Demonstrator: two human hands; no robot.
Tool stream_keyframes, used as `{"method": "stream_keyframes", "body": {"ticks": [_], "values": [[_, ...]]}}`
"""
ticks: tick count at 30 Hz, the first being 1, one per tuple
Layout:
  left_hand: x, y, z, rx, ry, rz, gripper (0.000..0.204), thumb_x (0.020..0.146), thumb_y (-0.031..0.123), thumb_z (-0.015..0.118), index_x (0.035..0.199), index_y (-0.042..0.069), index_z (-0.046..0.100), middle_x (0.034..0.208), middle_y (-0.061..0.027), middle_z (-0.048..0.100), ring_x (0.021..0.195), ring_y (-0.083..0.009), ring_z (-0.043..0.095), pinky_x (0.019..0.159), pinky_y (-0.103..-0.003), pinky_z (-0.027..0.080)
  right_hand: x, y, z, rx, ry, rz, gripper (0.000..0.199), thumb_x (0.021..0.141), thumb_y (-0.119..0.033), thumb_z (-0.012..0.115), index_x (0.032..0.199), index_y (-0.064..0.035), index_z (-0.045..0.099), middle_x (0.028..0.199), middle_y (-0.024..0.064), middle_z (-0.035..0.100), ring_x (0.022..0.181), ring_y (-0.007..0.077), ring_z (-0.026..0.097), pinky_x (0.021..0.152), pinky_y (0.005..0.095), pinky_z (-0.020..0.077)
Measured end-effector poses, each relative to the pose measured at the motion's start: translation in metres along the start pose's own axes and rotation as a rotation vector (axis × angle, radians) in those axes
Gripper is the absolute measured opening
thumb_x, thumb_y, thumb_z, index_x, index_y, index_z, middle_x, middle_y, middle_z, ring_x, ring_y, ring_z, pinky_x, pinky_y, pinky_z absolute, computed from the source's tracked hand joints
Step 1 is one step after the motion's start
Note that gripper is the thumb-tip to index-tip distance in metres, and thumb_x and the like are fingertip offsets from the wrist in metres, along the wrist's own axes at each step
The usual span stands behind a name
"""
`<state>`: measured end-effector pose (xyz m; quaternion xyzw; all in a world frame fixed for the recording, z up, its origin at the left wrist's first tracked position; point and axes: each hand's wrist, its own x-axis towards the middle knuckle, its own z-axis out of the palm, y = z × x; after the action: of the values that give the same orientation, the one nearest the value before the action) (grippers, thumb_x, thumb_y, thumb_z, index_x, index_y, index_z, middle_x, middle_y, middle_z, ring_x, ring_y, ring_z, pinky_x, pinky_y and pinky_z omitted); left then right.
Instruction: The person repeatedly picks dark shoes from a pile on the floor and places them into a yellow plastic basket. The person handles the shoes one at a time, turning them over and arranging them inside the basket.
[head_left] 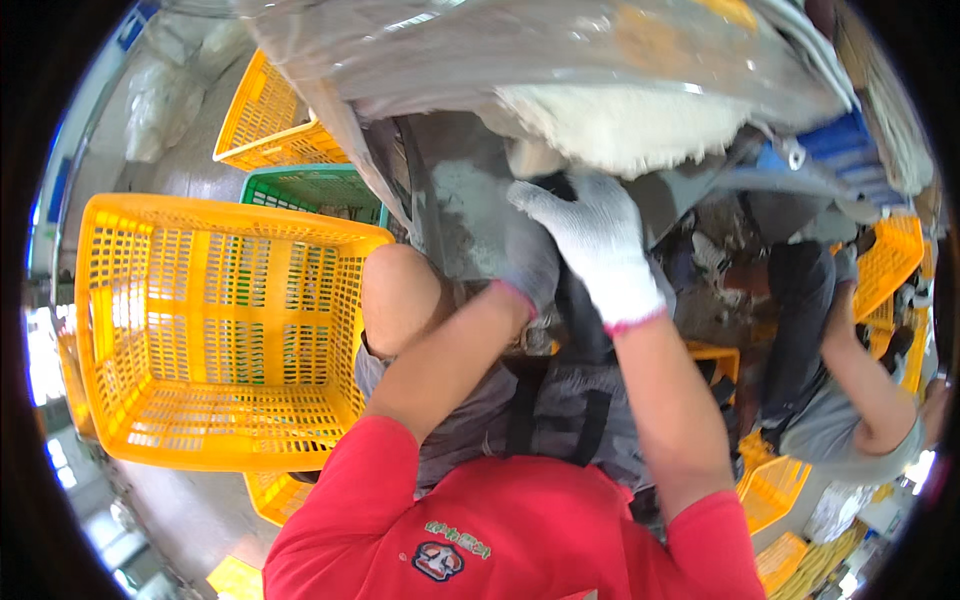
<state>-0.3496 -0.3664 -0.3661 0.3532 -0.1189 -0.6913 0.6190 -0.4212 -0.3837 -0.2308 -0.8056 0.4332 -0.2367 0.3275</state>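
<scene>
My two gloved hands are close together in front of my lap, under a plastic-covered machine edge (560, 50). My right hand (598, 232), in a white knit glove with a pink cuff, is curled with its thumb toward the left. My left hand (532, 258), in a greyer, shaded glove, is partly hidden behind it. Both seem closed round a dark piece (557, 186) whose kind I cannot make out. Just beyond the fingers is a pale beige block-like piece (533, 158). A fluffy white cloth-like pad (640, 125) hangs above them.
A large yellow basket (235, 455) stands at my left, with a green crate (300, 183) and another yellow crate (265, 110) behind it. Another person's arm (865, 370) is at the right, near more yellow crates (890, 262). A grey metal surface (465, 200) lies ahead.
</scene>
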Motion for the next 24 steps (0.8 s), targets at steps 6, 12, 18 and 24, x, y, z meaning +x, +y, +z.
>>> {"method": "stream_keyframes", "body": {"ticks": [6, 12, 18, 24], "values": [[-0.017, 0.003, -0.024, 0.143, 0.008, -0.138, 0.045, 0.111, 0.048, 0.062, 0.13, 0.008, 0.06, 0.115, -0.009, 0.069, 0.11, -0.0306, 0.071, 0.089, -0.039, 0.06, -0.103, 0.03, -0.03, -0.112, -0.085, 0.102, 0.05, 0.088, -0.035, 0.076, 0.124, 0.0002, 0.068, 0.101, 0.0262, 0.075, 0.093, 0.0469, 0.074, 0.08, 0.0535, 0.0603], [-0.022, -0.015, -0.054, 0.427, 0.045, -0.315, 0.041, 0.114, 0.048, 0.057, 0.128, 0.01, 0.061, 0.106, -0.0065, 0.071, 0.09, -0.0195, 0.07, 0.072, -0.031, 0.057, -0.328, 0.078, -0.199, -0.339, 0.624, 0.571, 0.048, 0.093, -0.025, 0.068, 0.136, -0.0036, 0.068, 0.117, 0.0246, 0.075, 0.103, 0.04, 0.076, 0.091, 0.0454, 0.0603], [0.003, -0.048, -0.08, 0.616, -0.197, -0.528, 0.036, 0.112, 0.052, 0.062, 0.116, 0.016, 0.06, 0.087, 0.0019, 0.059, 0.066, -0.0099, 0.054, 0.054, -0.025, 0.041, -0.65, 0.121, -0.21, 0.054, 1.595, 1.336, 0.045, 0.104, -0.032, 0.076, 0.135, 0.0008, 0.076, 0.121, 0.0085, 0.08, 0.107, 0.0154, 0.073, 0.096, 0.0332, 0.0577], [0.001, -0.06, -0.116, 1.0, -0.04, -0.548, 0.026, 0.115, 0.043, 0.058, 0.109, 0.017, 0.062, 0.083, 0.0032, 0.055, 0.065, -0.009, 0.051, 0.054, -0.025, 0.04, -0.698, 0.18, -0.132, -0.195, 0.8, 1.645, 0.06, 0.098, -0.043, 0.074, 0.142, -0.0032, 0.07, 0.134, 0.0278, 0.073, 0.132, 0.0419, 0.067, 0.11, 0.0448, 0.0501]]}}
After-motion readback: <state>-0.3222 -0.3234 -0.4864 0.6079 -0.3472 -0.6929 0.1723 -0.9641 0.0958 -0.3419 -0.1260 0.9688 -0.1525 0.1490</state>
